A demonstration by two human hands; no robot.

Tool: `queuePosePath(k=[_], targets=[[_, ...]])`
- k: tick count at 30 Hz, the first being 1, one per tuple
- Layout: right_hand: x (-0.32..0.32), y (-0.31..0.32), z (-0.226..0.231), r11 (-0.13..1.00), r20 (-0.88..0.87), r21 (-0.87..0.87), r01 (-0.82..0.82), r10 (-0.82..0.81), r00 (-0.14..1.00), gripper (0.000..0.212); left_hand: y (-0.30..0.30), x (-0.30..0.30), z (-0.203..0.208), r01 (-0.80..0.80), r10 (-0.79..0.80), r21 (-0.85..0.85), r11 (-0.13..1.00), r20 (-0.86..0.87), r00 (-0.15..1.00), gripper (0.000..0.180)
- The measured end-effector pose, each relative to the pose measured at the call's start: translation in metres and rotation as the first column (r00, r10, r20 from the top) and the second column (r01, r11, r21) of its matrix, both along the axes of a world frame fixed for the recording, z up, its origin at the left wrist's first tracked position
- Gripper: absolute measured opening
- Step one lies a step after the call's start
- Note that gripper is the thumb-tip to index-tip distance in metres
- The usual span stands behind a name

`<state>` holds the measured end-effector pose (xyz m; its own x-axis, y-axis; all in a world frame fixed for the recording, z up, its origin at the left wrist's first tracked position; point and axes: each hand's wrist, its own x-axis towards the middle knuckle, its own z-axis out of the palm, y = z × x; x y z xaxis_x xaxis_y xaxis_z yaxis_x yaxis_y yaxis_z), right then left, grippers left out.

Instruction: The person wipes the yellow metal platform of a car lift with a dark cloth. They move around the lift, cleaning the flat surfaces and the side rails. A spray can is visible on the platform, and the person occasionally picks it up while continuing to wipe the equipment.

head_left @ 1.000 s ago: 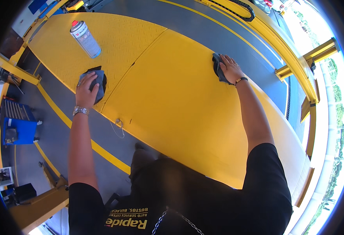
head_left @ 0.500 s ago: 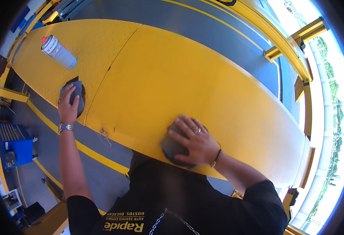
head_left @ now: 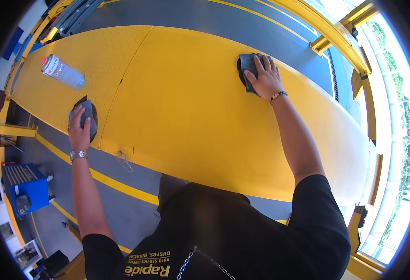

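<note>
Under my right hand (head_left: 266, 81) a dark grey cloth (head_left: 246, 63) is pressed flat against the smooth yellow panel (head_left: 186, 112), close to its far edge. The palm covers part of this cloth, and some fingers reach past it. My left hand (head_left: 79, 128) grips a second grey cloth (head_left: 91, 112) at the near edge of the panel's textured left section. Dark material shows around that cloth, beside the seam. Beyond my left hand stands a grey-white spray can (head_left: 62, 72) with a red top, looking tilted in this view.
Yellow steel posts and beams (head_left: 328, 39) frame the panel at the right. A thin wire loop (head_left: 123, 161) hangs from the near edge. A blue tool cart (head_left: 27, 189) stands on the grey floor (head_left: 135, 184) at the left, near yellow floor lines.
My right hand has slid its cloth from the panel's near edge away from me and to the right, up to the far edge. My left hand stays in nearly the same place on its cloth.
</note>
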<state>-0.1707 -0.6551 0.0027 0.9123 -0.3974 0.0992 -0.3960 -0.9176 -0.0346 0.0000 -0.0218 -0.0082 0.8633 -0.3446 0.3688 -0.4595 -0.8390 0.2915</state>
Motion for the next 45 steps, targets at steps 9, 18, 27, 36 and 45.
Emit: queuePosePath(k=[9, 18, 27, 36, 45], targets=[[-0.266, 0.176, 0.052, 0.918, -0.165, 0.258, -0.301, 0.349, 0.922, 0.082, -0.006, -0.001, -0.001, 0.027, -0.030, -0.077, 0.997, -0.033, 0.999, 0.039], [-0.142, 0.067, 0.034, 0.994, -0.085, 0.111, 0.015, -0.006, 0.996, 0.083, 0.002, -0.002, 0.000, 0.038, -0.039, -0.089, 0.995, -0.020, 0.999, 0.038], [0.002, -0.055, 0.033, 0.901, -0.130, 0.137, 0.411, -0.395, 0.909, 0.081, -0.011, 0.012, -0.001, 0.045, -0.047, -0.076, 0.996, -0.032, 0.998, 0.038], [-0.197, 0.112, 0.029, 0.992, -0.006, 0.084, 0.097, -0.097, 0.995, 0.079, -0.001, 0.005, -0.003, 0.019, -0.021, -0.041, 0.999, -0.071, 0.997, 0.039], [-0.297, 0.163, 0.047, 0.972, -0.129, 0.180, 0.153, -0.131, 0.983, 0.074, 0.004, 0.009, -0.008, 0.037, -0.039, -0.049, 0.998, -0.060, 0.997, 0.039]])
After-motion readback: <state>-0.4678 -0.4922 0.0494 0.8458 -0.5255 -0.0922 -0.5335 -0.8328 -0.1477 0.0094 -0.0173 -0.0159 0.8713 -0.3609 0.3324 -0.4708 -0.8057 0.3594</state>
